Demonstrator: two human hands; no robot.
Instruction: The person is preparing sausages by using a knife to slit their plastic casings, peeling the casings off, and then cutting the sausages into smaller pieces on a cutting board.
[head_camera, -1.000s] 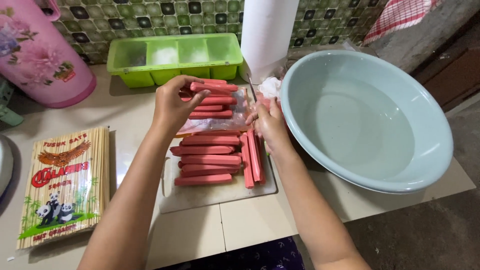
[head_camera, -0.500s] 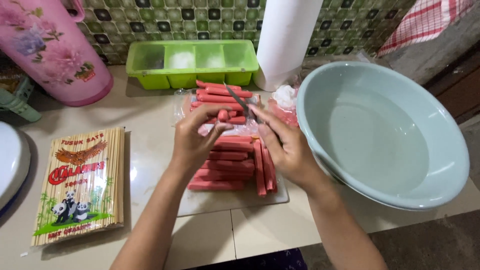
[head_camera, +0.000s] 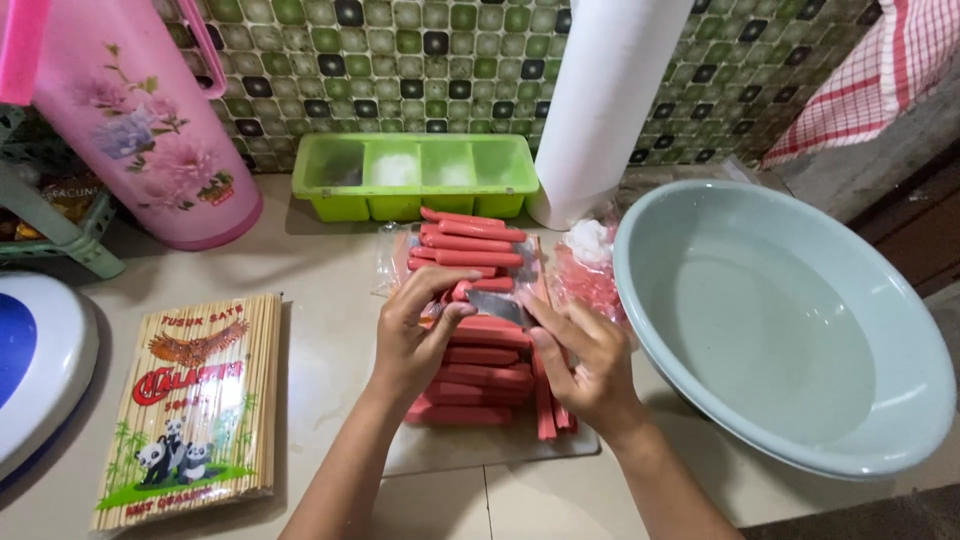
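Here the left hand (head_camera: 415, 335) pinches one red sausage (head_camera: 487, 286) at its near end, thumb and fingers closed around it, and holds it just above the pile. The right hand (head_camera: 590, 365) is closed on a small knife (head_camera: 497, 305), whose short grey blade lies flat against that same sausage, pointing toward the left hand. Directly beneath both hands a stack of peeled sausages (head_camera: 480, 375) lies in rows on a pale cutting board (head_camera: 480, 450), with a few more set on edge along the board's right side under the right palm. Behind the held sausage a second group of sausages (head_camera: 470, 235) rests on a clear plastic wrapper at the board's far end. Just right of that group sits a crumpled plastic wrapper (head_camera: 590, 265), touching the rim of a large pale blue basin (head_camera: 790, 330) that fills the right of the counter and overhangs its edge. Behind the board stands a green divided tray (head_camera: 415, 175), and beside it a white paper towel roll (head_camera: 605, 100) stands upright against the tiled wall. To the left of the board lies a flat packet of bamboo skewers (head_camera: 190, 410), well apart from the hands. A pink flowered thermos jug (head_camera: 140, 120) stands at the far left of the counter.
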